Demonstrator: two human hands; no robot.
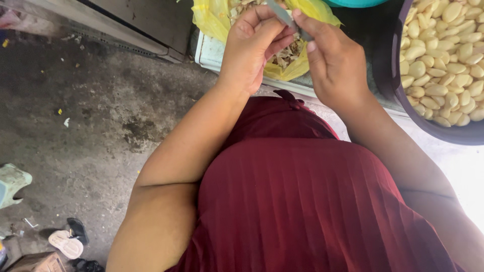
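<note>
Both hands work close together at the far middle of the scene, above a yellow bag; the left hand is curled, fingers folded in toward the palm, pinching something small that the fingers hide — most likely a garlic clove, though I cannot tell for sure; the right hand is closed around a small knife, thumb pressed along its grey blade, the tip pointing far and left toward the other hand's fingertips.

A clove of this kind would be light, firm and smooth, a little slippery once bare, so a pinch between thumb and forefinger near its ends seems the sound hold — the flat side against the thumb; the knife looks thin and stiff, best gripped low on the handle with the thumb guiding the blade.

The yellow bag is a crumpled soft plastic liner, open at the top, holding pale papery peels; it sits in a white rectangular tray at the far middle; to the right stands a dark round tub heaped with peeled garlic cloves, cream-coloured and glossy; a teal rim shows at the far edge.

No label or sign can be made out; the grey concrete floor lies left, with sandals and a pale green stool at the near left.
</note>
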